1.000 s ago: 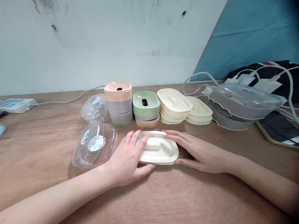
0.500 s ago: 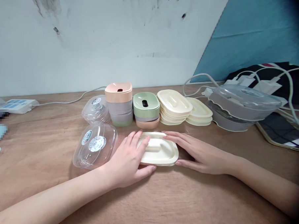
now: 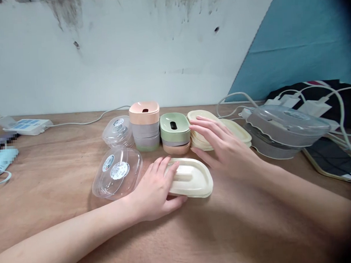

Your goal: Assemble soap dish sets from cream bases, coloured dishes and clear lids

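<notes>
An oval cream plastic lid [image 3: 196,181] with a raised middle bar lies on the table before me. My left hand [image 3: 156,186] grips its left end, fingers over the top and thumb along the front edge. Raised over the stack of cream lids [image 3: 202,114], my right hand [image 3: 222,145] has its fingers spread and nothing in it. It hides much of that stack, so I cannot tell whether it touches it. To the left of the stack is a pile of green, grey and peach plastic pieces [image 3: 175,137], topped by a green one with a dark slot.
Left of these stand a taller peach-and-grey pile [image 3: 145,127] and two clear plastic covers, one nearer me [image 3: 133,168] and one behind [image 3: 108,132]. Stacked grey containers with clear tops [image 3: 282,127], cables and a phone [image 3: 324,156] occupy the right. A power strip [image 3: 32,126] lies far left.
My right hand has let go of the cream lid's right end and moved up and back to the stack of cream lids. The left hand stays on its lid. The view has shifted slightly.
</notes>
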A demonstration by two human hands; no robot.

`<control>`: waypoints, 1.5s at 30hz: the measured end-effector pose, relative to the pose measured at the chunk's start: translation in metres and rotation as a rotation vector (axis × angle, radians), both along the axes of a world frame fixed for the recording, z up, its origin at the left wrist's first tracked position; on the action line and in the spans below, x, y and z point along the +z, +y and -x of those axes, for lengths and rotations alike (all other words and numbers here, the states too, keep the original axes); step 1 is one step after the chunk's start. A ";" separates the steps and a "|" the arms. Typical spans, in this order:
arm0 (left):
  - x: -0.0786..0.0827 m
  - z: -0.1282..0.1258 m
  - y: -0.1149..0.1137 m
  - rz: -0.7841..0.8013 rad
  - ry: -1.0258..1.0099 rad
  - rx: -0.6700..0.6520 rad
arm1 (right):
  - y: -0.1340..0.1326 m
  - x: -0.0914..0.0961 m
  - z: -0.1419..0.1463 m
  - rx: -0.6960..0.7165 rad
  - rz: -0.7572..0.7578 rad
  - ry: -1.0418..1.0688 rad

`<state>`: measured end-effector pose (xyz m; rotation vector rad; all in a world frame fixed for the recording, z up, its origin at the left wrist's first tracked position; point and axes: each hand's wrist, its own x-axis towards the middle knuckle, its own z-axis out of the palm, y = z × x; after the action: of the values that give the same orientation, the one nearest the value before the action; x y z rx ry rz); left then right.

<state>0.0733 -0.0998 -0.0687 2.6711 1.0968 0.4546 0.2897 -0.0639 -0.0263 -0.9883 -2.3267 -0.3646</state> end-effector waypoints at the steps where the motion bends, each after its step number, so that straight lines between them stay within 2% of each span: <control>1: 0.000 0.000 0.000 -0.003 -0.012 -0.001 | 0.008 0.005 0.007 -0.030 -0.003 -0.048; 4: 0.002 0.000 0.000 -0.002 -0.013 0.003 | 0.031 0.013 0.024 -0.091 0.112 -0.192; 7: 0.003 0.000 -0.001 0.013 0.009 0.003 | 0.043 0.011 0.035 -0.114 0.228 -0.268; 12: 0.004 0.000 0.000 0.006 0.005 0.000 | 0.050 0.008 0.040 -0.149 0.273 -0.237; 16: 0.004 0.000 0.000 0.013 0.015 0.001 | 0.052 0.014 0.035 -0.169 0.283 -0.146; 21: 0.001 0.002 0.000 0.068 -0.062 -0.005 | 0.027 0.022 0.020 -0.074 0.147 0.276; 24: 0.000 0.002 0.001 0.181 -0.165 0.034 | -0.001 0.006 0.004 0.049 0.076 0.386; 28: -0.002 0.002 0.005 0.327 -0.312 0.092 | -0.034 -0.031 -0.020 0.207 0.058 0.232; 31: -0.003 0.002 0.007 0.350 -0.343 0.084 | -0.044 -0.047 -0.030 0.250 0.129 0.182; 41: -0.002 0.001 0.006 0.339 -0.342 0.061 | -0.041 -0.043 -0.026 0.313 0.167 0.118; 45: -0.003 0.001 0.006 0.322 -0.335 0.045 | -0.041 -0.042 -0.032 0.254 0.157 0.119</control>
<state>0.0723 -0.0938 -0.0715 2.1993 1.0294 0.6457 0.3217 -0.1045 -0.0684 -0.7500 -2.3614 -0.0208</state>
